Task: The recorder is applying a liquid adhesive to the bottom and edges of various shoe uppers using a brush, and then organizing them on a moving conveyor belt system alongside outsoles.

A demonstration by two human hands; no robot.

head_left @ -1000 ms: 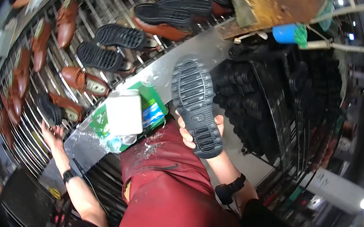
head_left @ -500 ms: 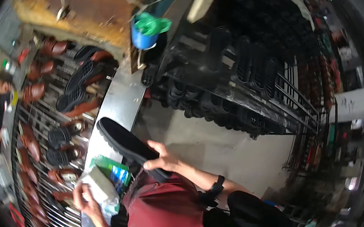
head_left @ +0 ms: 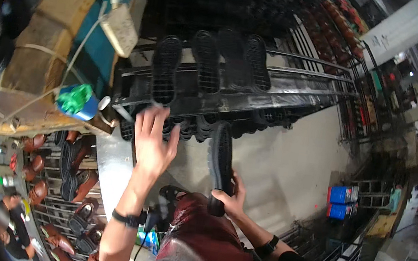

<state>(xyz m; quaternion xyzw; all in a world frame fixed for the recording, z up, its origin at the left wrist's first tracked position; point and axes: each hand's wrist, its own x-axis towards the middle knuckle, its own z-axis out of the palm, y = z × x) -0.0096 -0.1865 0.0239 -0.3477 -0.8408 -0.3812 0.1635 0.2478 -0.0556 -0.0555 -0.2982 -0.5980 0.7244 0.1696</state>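
In my right hand (head_left: 233, 199) is a black shoe sole (head_left: 220, 156), held near its lower end and standing almost upright in front of me. My left hand (head_left: 152, 144) reaches forward with its fingers spread and nothing in it. Its fingertips overlap the lower end of another black sole (head_left: 165, 72) on the rack; whether they touch it I cannot tell. Further black soles (head_left: 206, 64) stand beside that one along the rack's edge.
The black metal rack (head_left: 299, 87) crosses ahead, with more soles underneath. To the left are a metal-topped table (head_left: 112, 162), a blue cup (head_left: 79, 105) with green plastic and racks of brown shoes (head_left: 60, 240). Another person (head_left: 17, 226) is at the far left. Blue containers (head_left: 342, 201) stand right.
My left hand has left the pale block on the table and stretched forward to the rack. My right hand has turned the sole upright. The view has swung toward the rack.
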